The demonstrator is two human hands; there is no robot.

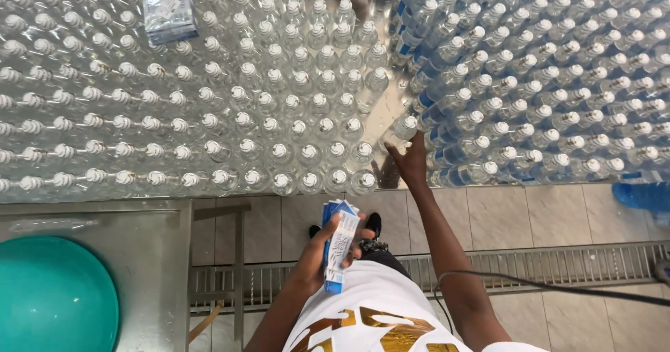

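My left hand (322, 253) holds a stack of blue and white bottle labels (338, 244) close to my body, fingers curled round it. My right hand (410, 160) reaches forward to the table edge and grips a clear plastic bottle with a white cap (403, 129) standing in the gap between two groups. On the left stand many unlabelled clear bottles (265, 115). The bottles on the right (530, 101) carry blue labels.
A wrapped packet of labels (169, 13) lies on top of the bottles at the far left. A teal basin (52, 296) sits on a steel stand at the lower left. A floor drain grate (558, 265) runs across the tiled floor. A black cable (558, 287) crosses at the right.
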